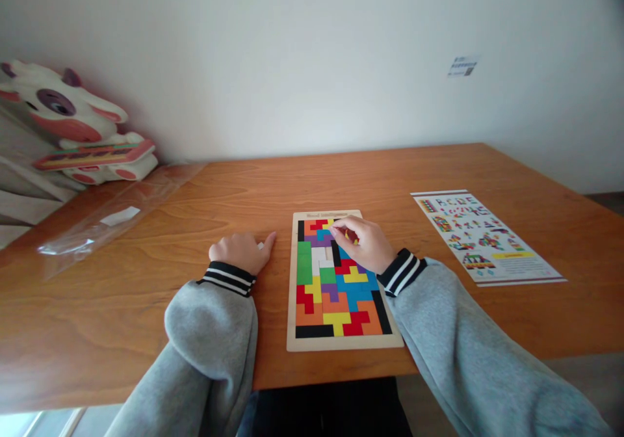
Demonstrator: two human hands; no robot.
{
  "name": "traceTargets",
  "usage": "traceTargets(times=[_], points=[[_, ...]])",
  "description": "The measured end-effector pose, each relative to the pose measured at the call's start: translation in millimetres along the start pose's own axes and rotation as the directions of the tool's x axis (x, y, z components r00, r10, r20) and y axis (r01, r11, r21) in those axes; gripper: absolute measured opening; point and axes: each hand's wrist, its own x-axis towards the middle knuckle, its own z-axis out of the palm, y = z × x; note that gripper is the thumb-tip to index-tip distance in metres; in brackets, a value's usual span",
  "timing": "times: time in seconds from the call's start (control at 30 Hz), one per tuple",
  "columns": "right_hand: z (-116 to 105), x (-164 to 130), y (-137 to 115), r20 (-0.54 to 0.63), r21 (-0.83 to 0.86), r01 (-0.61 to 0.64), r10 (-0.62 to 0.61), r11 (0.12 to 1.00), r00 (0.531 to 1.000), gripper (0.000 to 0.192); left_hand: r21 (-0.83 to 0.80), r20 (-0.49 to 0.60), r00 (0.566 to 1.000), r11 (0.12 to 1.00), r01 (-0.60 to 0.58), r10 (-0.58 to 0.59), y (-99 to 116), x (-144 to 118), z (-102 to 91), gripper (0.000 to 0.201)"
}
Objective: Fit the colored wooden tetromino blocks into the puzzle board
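The right hand (365, 242) covers the upper right corner of the puzzle board (341, 343), so the pieces beneath it cannot be seen (whether its fingers pinch 1 is unclear). Print on the instruction sheet (487, 235) and wall label (462, 66) is too small to read. The plush toy (68, 118) is cut off at the left edge.

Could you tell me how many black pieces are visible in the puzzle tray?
4: top-left corner, beside the right hand, bottom-left row, right edge. The hand may hide more.
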Motion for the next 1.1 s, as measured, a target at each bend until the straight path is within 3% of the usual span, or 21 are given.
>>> traceTargets(times=[0.07,0.2,0.43,0.57,0.63,0.73,0.8,0.9,1.1], points=[[0,0,0,0.001,-0.003,0.006,-0.006,1.000,1.000,0.015,0.007,-0.017,1.000,1.000,0.024,-0.024,6,-4,4.2,0.071],[0,0,0,0.001,-0.008,0.002,-0.002,1.000,1.000,0.015,0.014,-0.056,0.996,0.998,-0.067,0.068,18,-10,9.8,0.057],[1,0,1,-0.003,-0.006,-0.003,0.003,1.000,1.000,0.016,0.016,-0.038,0.988,0.989,-0.149,0.150,17,-7,-1.1,0.052],[2,0,0,0.012,0.029,0.005,-0.006,1.000,1.000,0.017,-0.123,-0.106,0.958,0.953,-0.278,0.266,19,-4,2.5,0.044],[4,-1,-4,0.054,0.108,-0.010,0.004,0.994,0.999,0.017,-0.292,-0.204,0.914,0.869,-0.399,0.351,24,-8,7.4,0.043],[7,-2,-11,0.171,0.273,-0.066,0.019,0.960,0.985,0.020,-0.524,-0.345,0.828,0.641,-0.561,0.443,34,-17,13.8,0.045],[8,-3,-15,0.233,0.342,-0.107,0.027,0.934,0.972,0.024,-0.615,-0.392,0.791,0.505,-0.605,0.470,39,-23,16.3,0.046],[10,-3,-17,0.256,0.392,-0.150,0.049,0.908,0.965,0.025,-0.682,-0.413,0.772,0.398,-0.614,0.483,44,-25,17.7,0.048],[7,-3,-14,0.257,0.415,-0.205,0.101,0.886,0.961,0.020,-0.750,-0.390,0.794,0.340,-0.568,0.466,44,-22,17.9,0.056]])
